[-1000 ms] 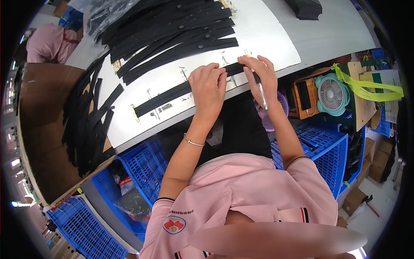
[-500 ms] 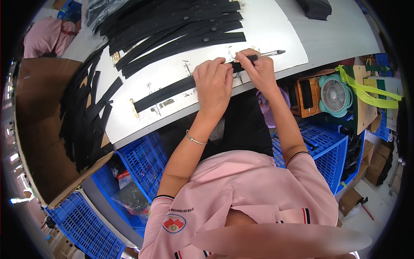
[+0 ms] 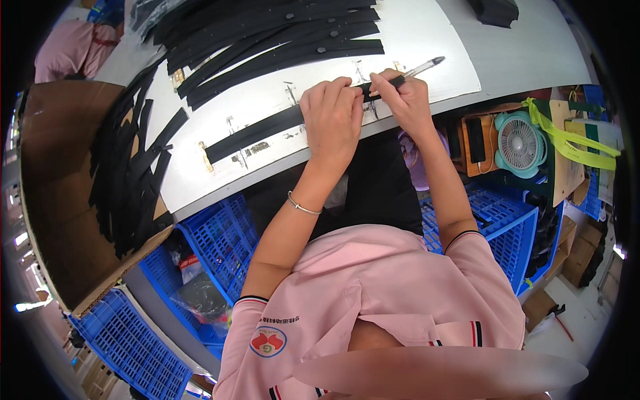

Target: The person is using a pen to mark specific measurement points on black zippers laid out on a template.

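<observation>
A single black fabric strip (image 3: 257,135) lies lengthwise on a white board (image 3: 280,180) bearing several dark marks. My left hand (image 3: 332,120) is closed, its bent fingers gripping the strip near the right end. Close beside it, my right hand (image 3: 408,105) holds a pen (image 3: 427,65) with a clear barrel, which slants up and to the right out of the grip. The right fingertips are at the strip's right end; the pen's writing tip is hidden by them. Farther back on the board, several more black strips (image 3: 280,70) lie side by side, with a few small dark round pieces on them.
At the left, a cardboard box (image 3: 57,180) has a heap of black strips (image 3: 137,180) over its edge. Blue plastic crates (image 3: 220,243) stand below the table. To the right are a teal fan (image 3: 522,144) and a phone (image 3: 475,140). Another person (image 3: 73,50) is at the far left.
My right hand has shifted slightly up and right, and the pen now tilts more steeply. My left hand stays at nearly the same place on the strip.
</observation>
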Available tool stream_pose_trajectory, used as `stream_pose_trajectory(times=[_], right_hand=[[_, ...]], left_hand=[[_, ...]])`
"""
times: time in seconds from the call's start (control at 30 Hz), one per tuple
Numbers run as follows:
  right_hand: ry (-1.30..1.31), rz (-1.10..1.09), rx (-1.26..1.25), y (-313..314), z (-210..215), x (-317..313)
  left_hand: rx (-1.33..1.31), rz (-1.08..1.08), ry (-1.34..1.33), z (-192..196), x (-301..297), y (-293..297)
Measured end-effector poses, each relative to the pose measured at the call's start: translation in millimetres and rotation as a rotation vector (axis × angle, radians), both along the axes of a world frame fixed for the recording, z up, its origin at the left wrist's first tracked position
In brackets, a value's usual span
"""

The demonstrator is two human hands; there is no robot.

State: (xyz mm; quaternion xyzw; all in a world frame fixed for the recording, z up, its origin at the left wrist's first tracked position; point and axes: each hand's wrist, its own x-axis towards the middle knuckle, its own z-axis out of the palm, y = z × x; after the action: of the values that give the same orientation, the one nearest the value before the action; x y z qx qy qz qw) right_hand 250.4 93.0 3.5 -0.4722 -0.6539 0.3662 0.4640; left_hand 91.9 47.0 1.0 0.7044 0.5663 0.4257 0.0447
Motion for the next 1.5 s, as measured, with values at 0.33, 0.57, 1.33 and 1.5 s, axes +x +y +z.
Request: stream_pose_trajectory(times=[0.33, 0.57, 1.33, 1.5], right_hand=[[-0.123, 0.102, 0.093, 4.4, -5.5, 1.6], [0.120, -0.051, -0.169, -4.0, -0.6, 10.7], [-0.261, -0.047, 0.119, 2.1, 14.7, -15.5], [-0.274, -0.054, 0.116, 2.5, 15.7, -18.0]], left_hand=[[0.001, 0.003, -0.007, -0.6, -1.1, 2.2], [-0.096, -0.008, 0.068, 6.2, -7.6, -15.0], [-0.187, 0.526, 0.311, -5.6, -272.0, -25.6], [-0.134, 0.471, 0.234, 3.4, -287.2, -22.6]])
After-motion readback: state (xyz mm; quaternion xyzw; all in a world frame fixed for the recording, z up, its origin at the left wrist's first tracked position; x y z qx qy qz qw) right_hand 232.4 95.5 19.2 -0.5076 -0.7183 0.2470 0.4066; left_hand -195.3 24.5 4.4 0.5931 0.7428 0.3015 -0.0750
